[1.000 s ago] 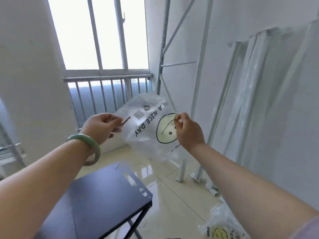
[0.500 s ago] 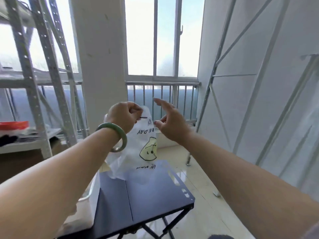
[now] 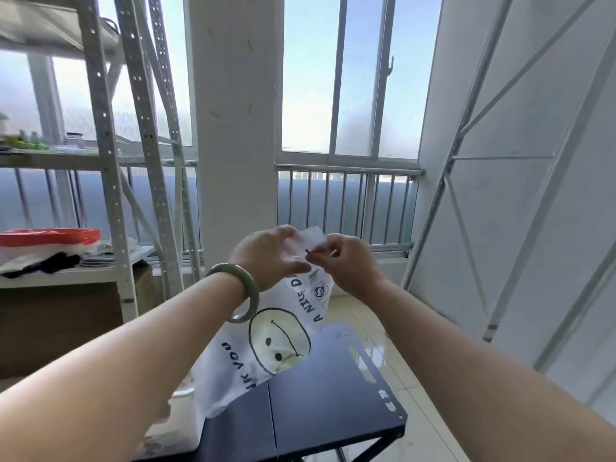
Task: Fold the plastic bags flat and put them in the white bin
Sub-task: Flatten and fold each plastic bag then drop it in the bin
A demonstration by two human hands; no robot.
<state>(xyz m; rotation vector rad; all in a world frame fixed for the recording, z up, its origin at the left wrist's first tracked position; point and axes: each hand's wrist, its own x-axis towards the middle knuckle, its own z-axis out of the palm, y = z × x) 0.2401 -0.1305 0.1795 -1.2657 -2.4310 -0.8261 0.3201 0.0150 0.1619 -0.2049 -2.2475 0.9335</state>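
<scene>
Hands raised above black table (image 3: 333, 411), close together, nearly touching, both on top edge of plastic bag (image 3: 266, 348). Thumb and fingers of left hand (image 3: 266, 258) pinching top corner of film, green bangle (image 3: 245, 295) on wrist. Fingers of right hand (image 3: 346, 265) curled, pinching same edge just beside left. Neither spread, neither pressed flat on anything.

Bag hanging full length below hands, over left half of table, smiley print and lettering facing camera, film wrinkled and loose. Lower end drooping past table's left edge; touching tabletop or not, cannot tell. Just left of table, white bin (image 3: 180, 428), mostly hidden behind left forearm, contents not visible. Further left of table and well apart, metal rack (image 3: 110, 161) with clutter on shelf.

Progress, as judgement: early on this bag. No fold visible, not flattened, not in bin. Likely step in hand: lining up top edge or handles before first fold. Left to do: smooth flat, likely on table, fold down, drop into bin left of table. Number of bags already binned: cannot tell. Whole task far from done for this piece, at least.
</scene>
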